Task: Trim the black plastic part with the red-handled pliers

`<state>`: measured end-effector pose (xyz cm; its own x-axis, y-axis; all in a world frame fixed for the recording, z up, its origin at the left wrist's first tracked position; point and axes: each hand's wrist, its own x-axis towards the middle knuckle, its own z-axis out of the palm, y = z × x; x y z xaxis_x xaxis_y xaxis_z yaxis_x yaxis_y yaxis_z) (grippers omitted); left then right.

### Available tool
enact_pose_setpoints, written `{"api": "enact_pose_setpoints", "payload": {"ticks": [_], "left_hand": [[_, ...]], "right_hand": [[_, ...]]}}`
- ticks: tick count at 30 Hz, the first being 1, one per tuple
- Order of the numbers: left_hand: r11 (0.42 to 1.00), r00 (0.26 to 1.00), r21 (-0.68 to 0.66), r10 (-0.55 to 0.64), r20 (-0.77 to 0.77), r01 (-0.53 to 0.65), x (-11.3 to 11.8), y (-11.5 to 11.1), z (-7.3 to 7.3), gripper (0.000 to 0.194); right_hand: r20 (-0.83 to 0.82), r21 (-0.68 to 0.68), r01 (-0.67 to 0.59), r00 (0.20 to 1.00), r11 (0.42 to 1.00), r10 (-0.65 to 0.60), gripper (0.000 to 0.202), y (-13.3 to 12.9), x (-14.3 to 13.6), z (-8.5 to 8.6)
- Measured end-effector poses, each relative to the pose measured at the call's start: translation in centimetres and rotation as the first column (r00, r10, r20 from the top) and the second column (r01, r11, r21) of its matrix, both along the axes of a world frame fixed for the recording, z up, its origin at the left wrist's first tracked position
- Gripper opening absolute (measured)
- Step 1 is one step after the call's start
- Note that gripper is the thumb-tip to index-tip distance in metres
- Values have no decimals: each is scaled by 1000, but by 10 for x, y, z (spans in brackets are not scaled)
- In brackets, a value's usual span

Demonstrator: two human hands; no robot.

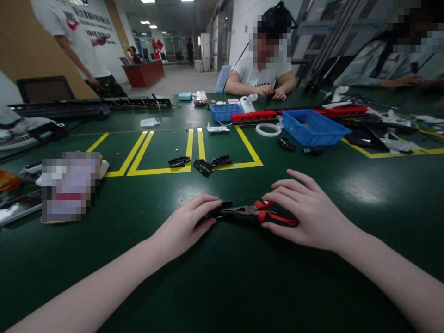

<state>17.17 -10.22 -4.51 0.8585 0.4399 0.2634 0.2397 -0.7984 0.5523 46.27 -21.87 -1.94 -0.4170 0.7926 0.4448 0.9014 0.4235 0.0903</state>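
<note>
My left hand [190,221] is closed round a small black plastic part [222,211], which it holds low over the green table. Much of that part is hidden by the fingers. In my right hand [305,210] is a pair of needle-nose pliers [244,211] with red and black handles, the thumb below and the fingers above. The tips of the pliers point left and meet the black part; whether they pinch it I cannot tell. Beyond my hands lie several similar black parts [203,166] near the yellow tape lines.
A blue bin [314,127] and a smaller blue bin [225,112] stand farther back, near a white tape ring [268,130] and red strips [255,116]. A blurred-out flat object [71,187] lies at left. Across the table [159,286] a person [262,74] sits working.
</note>
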Motion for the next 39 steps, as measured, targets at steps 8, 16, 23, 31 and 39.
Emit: {"api": "enact_pose_setpoints", "payload": {"ticks": [8,16,23,31,39], "left_hand": [[999,1000,31,-17,-9,18,0,2,-1,38],[1000,1000,18,-17,-21,17,0,1,1,37],[999,999,6,-47,-13,47,-1,-1,3,37],[998,999,24,-51,-10,51,-2,-1,4,33],[999,999,26,-40,-15,40,-3,-2,4,33]], "right_hand": [[-28,7,-7,1000,1000,7,37,2,-6,-3],[-2,-22,-32,999,999,32,37,2,-1,2],[-11,-51,-44,999,998,43,38,1,3,3],[-40,-96,-20,999,995,16,36,1,2,2],[-199,-261,-2,979,965,-51,35,3,4,-6]]}}
